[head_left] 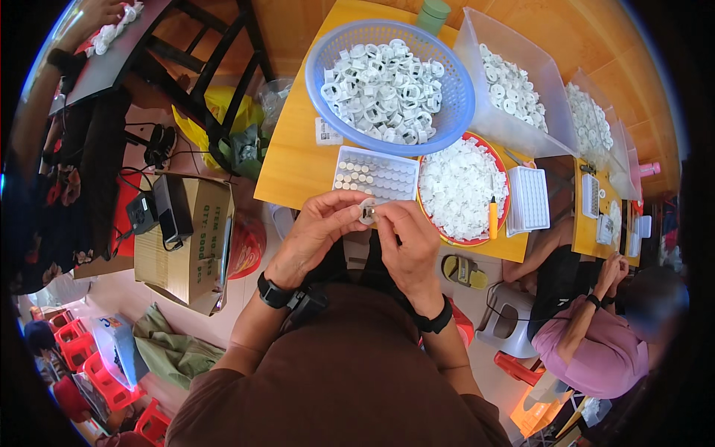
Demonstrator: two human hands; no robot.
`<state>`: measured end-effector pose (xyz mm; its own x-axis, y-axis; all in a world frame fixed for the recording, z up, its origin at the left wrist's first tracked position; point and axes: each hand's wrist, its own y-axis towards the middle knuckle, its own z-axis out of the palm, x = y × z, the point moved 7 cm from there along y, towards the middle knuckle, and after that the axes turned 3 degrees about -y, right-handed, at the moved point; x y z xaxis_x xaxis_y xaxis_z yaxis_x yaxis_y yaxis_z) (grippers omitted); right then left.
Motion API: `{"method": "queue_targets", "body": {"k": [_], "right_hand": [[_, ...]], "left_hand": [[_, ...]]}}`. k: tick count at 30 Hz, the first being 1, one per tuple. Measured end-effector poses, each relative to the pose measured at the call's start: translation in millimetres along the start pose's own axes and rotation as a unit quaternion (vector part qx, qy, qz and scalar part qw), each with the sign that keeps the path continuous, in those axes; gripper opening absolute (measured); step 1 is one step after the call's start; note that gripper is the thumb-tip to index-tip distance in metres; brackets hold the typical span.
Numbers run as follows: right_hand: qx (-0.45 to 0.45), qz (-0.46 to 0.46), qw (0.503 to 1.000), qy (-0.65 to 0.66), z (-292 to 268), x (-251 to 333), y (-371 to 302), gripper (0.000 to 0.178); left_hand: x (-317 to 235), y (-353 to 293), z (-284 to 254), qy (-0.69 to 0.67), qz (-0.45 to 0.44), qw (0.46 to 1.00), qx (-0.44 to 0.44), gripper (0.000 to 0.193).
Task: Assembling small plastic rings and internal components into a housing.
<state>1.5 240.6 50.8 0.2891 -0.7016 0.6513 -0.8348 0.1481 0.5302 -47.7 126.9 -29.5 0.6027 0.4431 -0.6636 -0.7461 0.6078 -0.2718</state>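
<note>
Between my two hands, just off the table's near edge, is a small round white plastic part (366, 204) with a dark or metallic middle. My left hand (322, 229) pinches it between thumb and fingers. On its other side, my right hand (412, 244) closes its fingertips on the part; any smaller piece in them is hidden. Directly beyond the hands lies a white compartment tray (402, 177), with round cream-coloured pieces in its left part. Right of it, a red-rimmed round tray (509, 195) holds a heap of small white plastic pieces. An orange pen-shaped tool (493, 220) rests on that tray's edge.
A blue basket (319, 56) of white plastic parts stands on the yellow table (289, 153). Behind it are a green canister (433, 16) and a clear bin (477, 97). White trays (530, 201) are stacked rightward. A co-worker (599, 346) sits at right; a cardboard box (197, 249) stands left.
</note>
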Motion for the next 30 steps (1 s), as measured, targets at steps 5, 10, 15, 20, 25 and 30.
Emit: {"method": "queue_targets", "body": {"k": [5,10,15,20,25,30], "right_hand": [[-0.015,0.015,1.000,0.003,-3,-1,0,0.015],[-0.010,-0.015,1.000,-0.008,-3,1,-2,0.014],[0.028,-0.012,1.000,0.001,-1,-1,1,0.013],[0.058,-0.009,0.998,0.013,0,-8,3,0.013],[0.089,0.038,0.994,0.056,-1,-21,3,0.012],[0.083,0.075,0.988,0.109,-5,-31,2,0.012]], "left_hand": [[1,0,3,-0.003,0.002,1.000,0.006,0.026],[0,-1,3,0.012,0.005,1.000,0.001,0.025],[-2,-2,5,0.036,0.008,0.999,-0.004,0.024],[0,2,6,0.076,0.011,0.997,-0.008,0.022],[2,3,8,0.080,-0.003,0.997,-0.007,0.023],[6,6,14,0.083,-0.008,0.996,0.010,0.024]]}}
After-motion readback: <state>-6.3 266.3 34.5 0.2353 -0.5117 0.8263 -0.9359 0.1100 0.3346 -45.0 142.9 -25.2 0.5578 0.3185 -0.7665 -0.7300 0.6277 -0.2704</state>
